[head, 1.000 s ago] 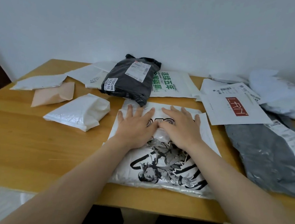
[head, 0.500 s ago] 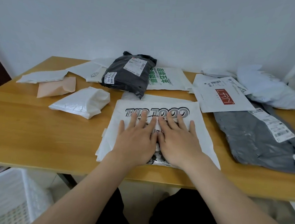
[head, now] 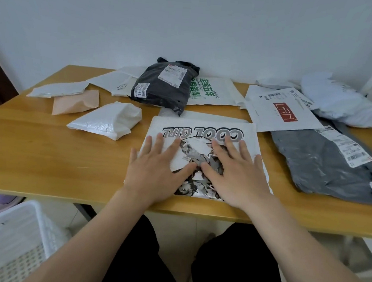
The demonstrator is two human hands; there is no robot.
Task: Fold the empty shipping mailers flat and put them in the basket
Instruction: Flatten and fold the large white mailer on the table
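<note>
A white mailer (head: 203,129) printed with black "COOL GIRL" lettering and a cartoon lies flat at the table's front edge. My left hand (head: 156,172) and my right hand (head: 231,173) both rest palm down on it, fingers spread, thumbs nearly touching in the middle. Neither hand grips anything. The white plastic basket (head: 10,238) stands on the floor at the lower left, below the table's edge; only part of it is in view.
Several other mailers lie on the wooden table (head: 35,151): a crumpled white one (head: 108,121), a peach one (head: 76,102), a black one (head: 165,83), a green-printed white one (head: 213,91), a white one with a red logo (head: 281,108), a grey one (head: 325,165). A wall stands behind.
Both hands slid toward the near edge of the mailer and moved apart with fingers spread. The full lettering is now uncovered.
</note>
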